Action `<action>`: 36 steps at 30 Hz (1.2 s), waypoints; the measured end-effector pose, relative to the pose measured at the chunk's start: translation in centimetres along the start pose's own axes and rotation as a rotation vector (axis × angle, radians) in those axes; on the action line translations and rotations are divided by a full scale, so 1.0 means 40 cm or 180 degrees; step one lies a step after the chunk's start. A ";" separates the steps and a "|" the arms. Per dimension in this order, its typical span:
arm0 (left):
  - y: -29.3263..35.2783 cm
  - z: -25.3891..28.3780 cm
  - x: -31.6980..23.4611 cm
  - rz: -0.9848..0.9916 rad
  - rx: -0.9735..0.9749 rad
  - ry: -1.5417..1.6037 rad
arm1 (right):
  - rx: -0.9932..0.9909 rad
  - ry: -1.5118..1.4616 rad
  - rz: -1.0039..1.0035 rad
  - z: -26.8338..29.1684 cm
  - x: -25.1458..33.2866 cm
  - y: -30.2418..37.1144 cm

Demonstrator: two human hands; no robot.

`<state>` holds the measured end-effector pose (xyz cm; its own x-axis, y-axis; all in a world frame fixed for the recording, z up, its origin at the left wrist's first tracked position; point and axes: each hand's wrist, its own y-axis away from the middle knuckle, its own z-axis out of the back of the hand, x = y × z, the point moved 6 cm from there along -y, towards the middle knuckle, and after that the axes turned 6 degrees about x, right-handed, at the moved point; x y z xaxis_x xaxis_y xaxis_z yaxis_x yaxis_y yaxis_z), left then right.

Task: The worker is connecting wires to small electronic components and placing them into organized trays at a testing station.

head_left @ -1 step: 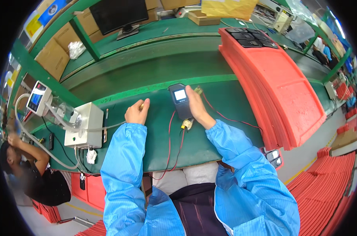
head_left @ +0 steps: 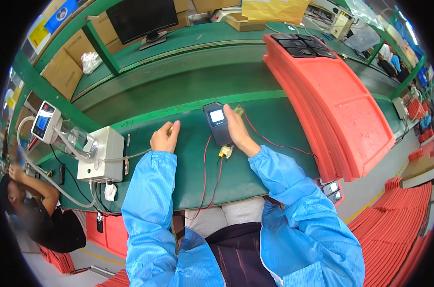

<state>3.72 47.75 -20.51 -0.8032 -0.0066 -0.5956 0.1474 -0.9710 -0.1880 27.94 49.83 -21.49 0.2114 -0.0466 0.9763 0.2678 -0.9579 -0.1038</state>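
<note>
Nothing has shifted since the earlier frame. Right hand (head_left: 237, 130) fingers clamped along the right edge of a dark handheld device with a small lit screen (head_left: 217, 123), flat on the green bench mat (head_left: 274, 119). Yellow connector (head_left: 224, 152) and red wires (head_left: 205, 177) trail below the fingers. Left hand (head_left: 165, 137) loosely curled, pinching a thin rod; white control box (head_left: 102, 154) left. Stacked red foam trays (head_left: 341, 105) right.

One handheld device (head_left: 218, 123), two hands (head_left: 165, 137)

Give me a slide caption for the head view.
Right hand holds a dark handheld device on the green bench.
</note>
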 end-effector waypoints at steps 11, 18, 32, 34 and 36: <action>0.004 0.019 0.006 0.0137 -0.0074 0.0418 | -0.0217 0.0648 0.0196 0.001 -0.005 -0.008; -0.004 0.006 0.004 0.0236 0.0126 0.0478 | -0.0246 0.0671 0.0272 0.012 0.007 -0.007; -0.020 0.038 0.012 0.0047 0.0382 0.0547 | -0.0473 0.2512 0.0573 -0.035 0.094 0.003; -0.010 0.045 0.003 0.0056 0.0417 0.0515 | -0.0663 0.2738 0.0725 -0.013 0.103 -0.007; -0.001 0.052 0.024 -0.0009 0.0364 0.0555 | -0.0760 0.3044 0.1022 -0.001 0.142 -0.041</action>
<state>1.74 47.29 -19.43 -0.6900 0.0280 -0.7232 0.0708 -0.9919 -0.1059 28.68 51.11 -15.78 -0.6227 -0.4152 0.6632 0.1152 -0.8870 -0.4471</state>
